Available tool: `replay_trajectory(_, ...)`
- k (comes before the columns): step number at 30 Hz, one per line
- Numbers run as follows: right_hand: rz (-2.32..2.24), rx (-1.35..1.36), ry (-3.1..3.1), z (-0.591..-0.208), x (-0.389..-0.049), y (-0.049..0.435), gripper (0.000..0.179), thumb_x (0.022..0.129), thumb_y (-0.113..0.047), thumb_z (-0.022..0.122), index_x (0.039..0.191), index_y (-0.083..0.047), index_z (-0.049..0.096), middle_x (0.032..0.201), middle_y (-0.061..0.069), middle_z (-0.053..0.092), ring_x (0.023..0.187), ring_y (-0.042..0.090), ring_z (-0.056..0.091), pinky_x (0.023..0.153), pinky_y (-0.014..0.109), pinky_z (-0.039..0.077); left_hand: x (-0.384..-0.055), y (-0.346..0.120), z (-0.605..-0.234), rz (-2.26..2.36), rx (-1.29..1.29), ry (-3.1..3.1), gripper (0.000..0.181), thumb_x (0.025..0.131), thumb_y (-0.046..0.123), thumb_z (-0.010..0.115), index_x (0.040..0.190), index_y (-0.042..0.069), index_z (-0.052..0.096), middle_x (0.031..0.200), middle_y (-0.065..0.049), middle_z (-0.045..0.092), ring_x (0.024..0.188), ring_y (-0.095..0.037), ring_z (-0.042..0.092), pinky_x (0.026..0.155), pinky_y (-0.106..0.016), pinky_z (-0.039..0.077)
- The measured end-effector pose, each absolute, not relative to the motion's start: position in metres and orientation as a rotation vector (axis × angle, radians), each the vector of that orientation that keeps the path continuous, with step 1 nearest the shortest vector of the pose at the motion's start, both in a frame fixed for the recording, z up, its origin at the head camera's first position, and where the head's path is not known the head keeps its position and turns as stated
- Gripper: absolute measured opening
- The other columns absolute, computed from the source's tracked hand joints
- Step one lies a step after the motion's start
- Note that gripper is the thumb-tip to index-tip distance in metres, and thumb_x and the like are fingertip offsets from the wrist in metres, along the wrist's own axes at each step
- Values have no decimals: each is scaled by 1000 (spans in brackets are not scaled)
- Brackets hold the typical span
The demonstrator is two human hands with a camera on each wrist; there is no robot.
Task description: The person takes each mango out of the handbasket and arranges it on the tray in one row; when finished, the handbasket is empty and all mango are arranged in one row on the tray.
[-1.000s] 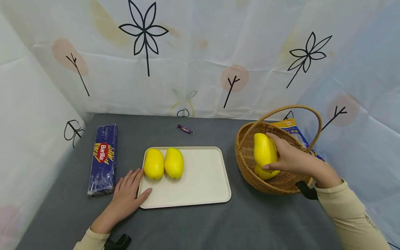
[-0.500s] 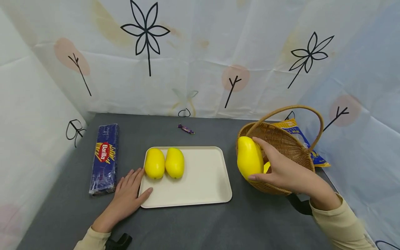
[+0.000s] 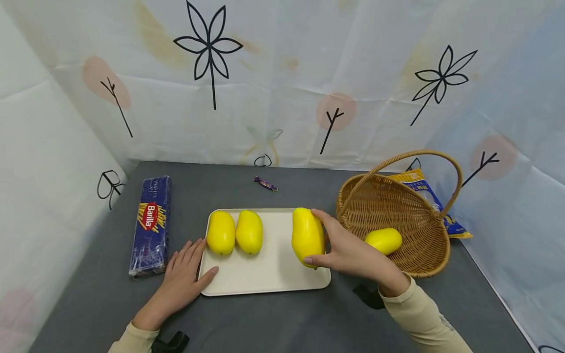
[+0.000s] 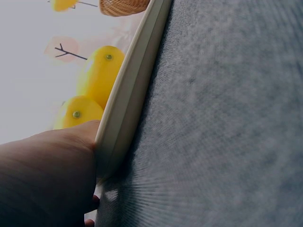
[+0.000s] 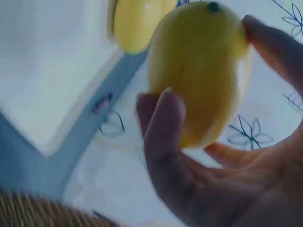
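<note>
My right hand [image 3: 348, 250] grips a yellow mango [image 3: 306, 236] between thumb and fingers, over the right end of the cream tray [image 3: 273, 279]. The right wrist view shows the mango [image 5: 199, 75] with fingers curled round its side. Two more mangoes, a left one [image 3: 221, 232] and a right one [image 3: 249, 232], lie side by side at the tray's left end. My left hand [image 3: 183, 274] rests flat with spread fingers at the tray's left edge. Another mango [image 3: 384, 240] lies in the wicker basket [image 3: 397, 201].
A blue Barilla spaghetti pack [image 3: 151, 225] lies left of the tray. A small purple wrapped candy [image 3: 266, 184] sits behind the tray. Behind the basket, with its tall arched handle [image 3: 417, 153], is a blue and yellow bag [image 3: 454, 223]. A patterned cloth hangs behind the table.
My right hand has lifted the mango out of the basket and carried it left over the tray. The mango left in the basket now shows. My left hand stays at the tray's edge.
</note>
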State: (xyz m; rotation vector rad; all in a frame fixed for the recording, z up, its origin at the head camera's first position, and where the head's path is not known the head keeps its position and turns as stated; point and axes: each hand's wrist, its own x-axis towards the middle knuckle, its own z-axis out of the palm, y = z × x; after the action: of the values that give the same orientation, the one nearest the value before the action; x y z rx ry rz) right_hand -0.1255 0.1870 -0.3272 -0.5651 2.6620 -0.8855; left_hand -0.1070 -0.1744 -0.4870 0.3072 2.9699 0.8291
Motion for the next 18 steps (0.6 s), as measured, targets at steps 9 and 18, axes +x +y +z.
replay_trajectory(9,-1034,-516,2516,-374,-158,160,98,78,-31,78,151,-9,18,129,13,46,102,21,54,86,36,48,-107,-176,-486,835,292,2964,82,92,54,53,151,5,23,153,-21,26,142,-43,13,111,-65,6)
replay_trajectory(18,-1032,-408,2491,-412,-190,151,100,77,-31,78,152,-12,16,133,14,44,104,23,50,90,40,43,-106,-174,-485,847,299,2955,82,92,53,53,151,4,24,153,-21,27,142,-43,14,111,-64,6)
